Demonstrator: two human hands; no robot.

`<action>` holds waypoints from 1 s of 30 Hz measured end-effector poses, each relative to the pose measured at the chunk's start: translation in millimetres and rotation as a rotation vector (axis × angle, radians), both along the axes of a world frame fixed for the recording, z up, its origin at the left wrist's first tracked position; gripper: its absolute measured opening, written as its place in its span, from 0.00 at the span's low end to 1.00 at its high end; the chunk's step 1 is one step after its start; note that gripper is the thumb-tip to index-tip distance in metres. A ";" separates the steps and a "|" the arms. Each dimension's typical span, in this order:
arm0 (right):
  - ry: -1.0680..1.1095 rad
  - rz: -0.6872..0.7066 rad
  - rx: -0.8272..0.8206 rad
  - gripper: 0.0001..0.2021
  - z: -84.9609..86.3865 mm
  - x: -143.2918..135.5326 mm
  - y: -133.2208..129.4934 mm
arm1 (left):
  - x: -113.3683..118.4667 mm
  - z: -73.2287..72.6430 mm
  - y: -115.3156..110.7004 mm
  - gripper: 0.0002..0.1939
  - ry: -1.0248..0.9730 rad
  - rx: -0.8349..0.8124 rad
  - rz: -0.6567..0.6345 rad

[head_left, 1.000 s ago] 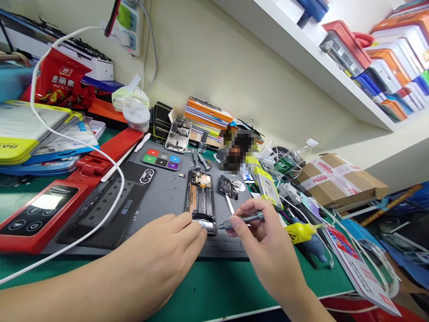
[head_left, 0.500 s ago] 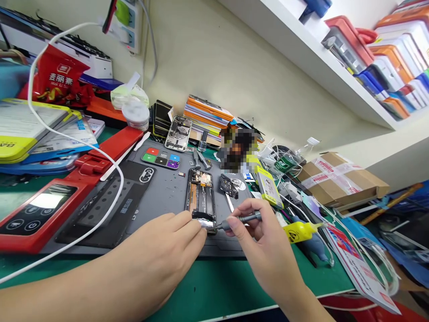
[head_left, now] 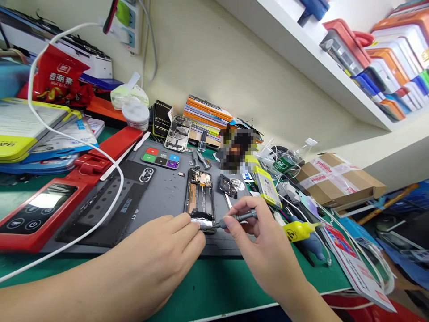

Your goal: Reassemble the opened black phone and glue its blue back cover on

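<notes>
An opened phone point(head_left: 203, 199) lies on the grey mat point(head_left: 167, 192) with its battery and circuit board exposed. My left hand point(head_left: 167, 255) is closed at the phone's lower left corner, its fingertips gripping that end; the thumb is hidden. In my right hand point(head_left: 259, 248), a grey screwdriver point(head_left: 247, 216) is pinched, tilted nearly flat, its tip against the phone's bottom right end. Whether the tip sits in a screw is too small to tell. A dark loose phone part point(head_left: 228, 185) rests just right of the phone.
Left on the mat is a detached back cover point(head_left: 107, 203), beside a red device point(head_left: 36, 210) crossed by a white cable point(head_left: 117, 179). Behind lie a coloured-square tray point(head_left: 161, 158) and tweezers point(head_left: 202, 158). A yellow bottle point(head_left: 298, 230) and cardboard box point(head_left: 340, 176) are right.
My right hand and the screwdriver have shifted slightly left, and the tip stays at the phone's bottom end. My left hand has barely moved.
</notes>
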State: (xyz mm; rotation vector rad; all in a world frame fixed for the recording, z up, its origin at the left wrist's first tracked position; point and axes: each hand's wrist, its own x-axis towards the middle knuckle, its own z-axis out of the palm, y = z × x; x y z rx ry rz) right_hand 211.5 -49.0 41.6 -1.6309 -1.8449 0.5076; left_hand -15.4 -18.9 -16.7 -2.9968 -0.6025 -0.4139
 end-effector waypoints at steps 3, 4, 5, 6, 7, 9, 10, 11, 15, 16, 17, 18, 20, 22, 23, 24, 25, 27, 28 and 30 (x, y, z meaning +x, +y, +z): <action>-0.067 0.032 0.020 0.03 4.5 -1.3 -0.7 | 2.5 0.2 1.4 0.17 0.006 0.003 0.020; -0.085 0.039 0.024 0.03 5.6 -1.8 -0.9 | 3.4 0.4 1.7 0.16 0.013 0.014 0.018; -0.099 0.046 0.026 0.03 6.4 -2.2 -1.0 | 4.2 0.5 1.7 0.16 0.022 0.024 0.017; -0.109 0.051 0.031 0.03 6.8 -2.6 -1.0 | 4.7 0.8 1.6 0.15 0.029 0.033 0.016; -0.115 0.058 0.038 0.03 6.9 -2.8 -1.0 | 5.0 1.0 1.4 0.15 0.029 0.041 0.018; -0.124 0.069 0.049 0.03 6.2 -2.9 -0.8 | 4.8 1.3 1.0 0.16 0.025 0.045 0.019; -0.130 0.073 0.056 0.04 6.0 -2.8 -0.7 | 4.6 1.4 1.0 0.16 0.022 0.047 0.016; -0.141 0.080 0.062 0.04 6.3 -2.8 -0.7 | 4.3 1.6 1.0 0.16 0.018 0.051 0.012; -0.271 0.179 0.047 0.07 17.1 -5.3 -1.3 | 3.5 3.4 1.7 0.17 -0.002 0.059 0.009; -0.320 0.227 0.026 0.08 22.1 -6.8 -1.5 | 3.3 4.2 1.5 0.18 -0.019 0.044 0.022; -0.367 0.279 -0.001 0.09 27.4 -8.7 -1.5 | 3.1 5.2 1.2 0.18 -0.040 0.025 0.036; -0.410 0.329 -0.027 0.10 32.5 -10.7 -1.2 | 2.7 6.2 0.6 0.18 -0.062 0.005 0.047; -0.483 0.408 -0.065 0.12 40.0 -14.4 0.5 | 1.9 7.8 -0.8 0.18 -0.093 -0.033 0.063; -0.552 0.442 -0.051 0.11 42.5 -16.5 3.8 | 1.3 8.6 -1.6 0.17 -0.098 -0.057 0.065; -0.594 0.439 -0.020 0.08 42.1 -16.9 5.7 | 1.3 8.5 -1.5 0.16 -0.096 -0.062 0.065; -0.640 0.421 0.021 0.05 41.1 -16.9 7.7 | 1.6 8.2 -1.2 0.16 -0.091 -0.060 0.067; -0.685 0.393 0.060 0.02 40.1 -16.6 9.4 | 2.0 7.6 -0.6 0.17 -0.087 -0.050 0.066; -0.741 0.324 0.118 0.07 39.4 -15.8 11.6 | 3.1 6.1 0.8 0.17 -0.069 -0.023 0.058; -0.745 0.300 0.126 0.07 40.0 -15.6 11.9 | 3.6 5.4 1.4 0.17 -0.056 -0.012 0.050; -0.700 0.300 0.100 0.04 42.9 -15.3 11.4 | 4.2 4.1 2.2 0.17 -0.030 -0.007 0.032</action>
